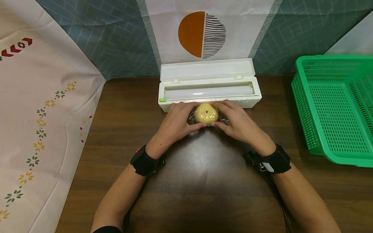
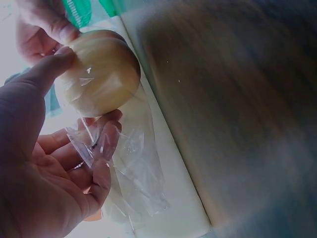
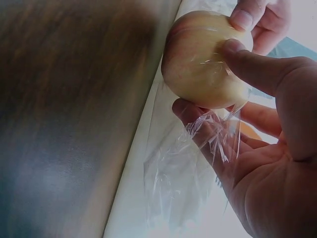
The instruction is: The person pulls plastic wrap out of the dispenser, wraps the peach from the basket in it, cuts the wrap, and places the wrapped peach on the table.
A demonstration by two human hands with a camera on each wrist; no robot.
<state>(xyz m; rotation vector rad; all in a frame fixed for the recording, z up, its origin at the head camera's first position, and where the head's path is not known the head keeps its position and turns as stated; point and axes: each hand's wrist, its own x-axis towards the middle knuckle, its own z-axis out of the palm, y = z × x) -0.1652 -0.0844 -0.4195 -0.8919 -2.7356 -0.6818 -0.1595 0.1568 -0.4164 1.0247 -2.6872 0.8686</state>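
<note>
A pale yellow apple (image 1: 206, 114) with a pinkish blush is covered in clear cling film, just in front of the white cling film dispenser (image 1: 250, 104). My left hand (image 1: 178, 121) holds its left side between thumb and fingers. On the opposite side my right hand (image 1: 237, 121) grips it the same way, the two thumbs close together. Loose, crumpled cling film (image 2: 141, 176) hangs beside the left fingers in the left wrist view. More cling film (image 3: 173, 173) trails past the right fingers in the right wrist view. The apple's underside is hidden in the head view.
The dispenser's lid (image 1: 207, 70) stands raised, with a film roll (image 1: 208, 93) inside. At the right stands a green plastic basket (image 1: 316, 129). A patterned cloth (image 1: 49, 129) covers the left side, and a printed cloth (image 1: 116, 38) hangs behind the brown wooden table (image 1: 204, 194).
</note>
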